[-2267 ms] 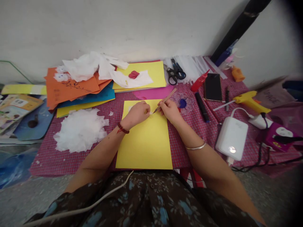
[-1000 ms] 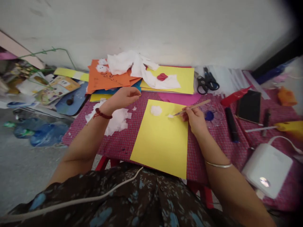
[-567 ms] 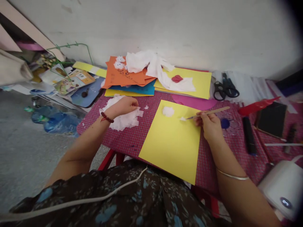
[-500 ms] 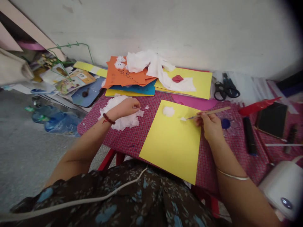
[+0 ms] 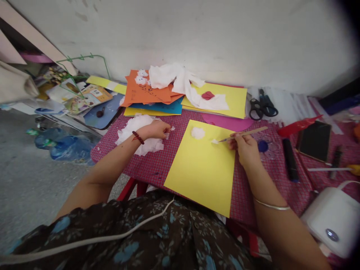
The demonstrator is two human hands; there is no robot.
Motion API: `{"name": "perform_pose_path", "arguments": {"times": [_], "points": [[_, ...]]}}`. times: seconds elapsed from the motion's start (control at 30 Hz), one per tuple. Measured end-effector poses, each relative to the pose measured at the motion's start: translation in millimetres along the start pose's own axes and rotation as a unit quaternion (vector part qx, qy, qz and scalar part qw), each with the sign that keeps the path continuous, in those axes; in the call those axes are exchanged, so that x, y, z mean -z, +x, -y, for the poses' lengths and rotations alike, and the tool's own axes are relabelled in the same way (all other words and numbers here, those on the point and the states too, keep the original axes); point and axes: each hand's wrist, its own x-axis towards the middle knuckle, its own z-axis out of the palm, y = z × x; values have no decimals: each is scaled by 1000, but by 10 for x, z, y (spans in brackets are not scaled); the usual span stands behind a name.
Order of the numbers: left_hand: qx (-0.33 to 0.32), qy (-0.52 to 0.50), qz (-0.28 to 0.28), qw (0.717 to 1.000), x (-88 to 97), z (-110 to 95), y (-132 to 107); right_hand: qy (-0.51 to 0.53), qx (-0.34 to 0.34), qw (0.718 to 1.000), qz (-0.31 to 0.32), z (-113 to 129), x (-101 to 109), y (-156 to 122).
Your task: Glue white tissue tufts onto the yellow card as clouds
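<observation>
My right hand (image 5: 245, 148) grips a slim light-handled paintbrush (image 5: 254, 131) over the right edge of a yellow paper sheet (image 5: 202, 172). Its dark tip points left and meets a small white patch (image 5: 215, 141) on the sheet. Left of that lies a round white paper shape (image 5: 198, 132). My left hand (image 5: 158, 129) hovers at the right side of a pile of white paper pieces (image 5: 131, 129), its fingers curled together. Beside its fingertips is a small loose white scrap (image 5: 172, 128); whether anything is pinched there is hidden.
Behind the sheet are orange papers (image 5: 135, 93), crumpled white tissue (image 5: 163, 77) and a red folded piece (image 5: 208, 95). Black scissors (image 5: 263, 107), a purple paint dish (image 5: 263, 146), a red tube (image 5: 299, 126) and a black marker (image 5: 289, 159) lie to the right.
My left hand has moved a little to the right, close to the loose scrap. The brush tip stays at the small white patch. The whole view has shifted slightly.
</observation>
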Motion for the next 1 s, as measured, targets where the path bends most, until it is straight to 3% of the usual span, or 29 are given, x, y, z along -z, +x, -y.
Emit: {"name": "perform_pose_path", "arguments": {"times": [0.1, 0.17, 0.27, 0.37, 0.43, 0.5, 0.67, 0.87, 1.0], "points": [[-24, -29, -13, 999, 69, 13, -15, 2, 0, 1000, -9, 19, -10, -2], [-59, -61, -68, 994, 138, 17, -9, 1, -1, 1000, -17, 29, -19, 0], [-80, -113, -210, 968, 222, -40, 56, 2, 0, 1000, -15, 30, -29, 10], [-47, -134, -367, 919, 207, -232, 161, -1, 16, 1000, 0, 31, -29, 11], [-27, -143, -425, 893, 137, -421, 225, -11, 37, 999, 28, 41, -29, -5], [-21, -165, -425, 890, 36, -618, 277, -30, 62, 995, 66, 52, -36, -31], [-2, -243, -329, 913, -211, -971, 366, -76, 111, 982, 132, 30, -80, -87], [-14, -287, -273, 918, -354, -1102, 416, -168, 161, 963, 134, -19, -85, -111], [-12, -311, -266, 912, -405, -1118, 431, -178, 140, 969, 99, -25, -63, -96]]}}
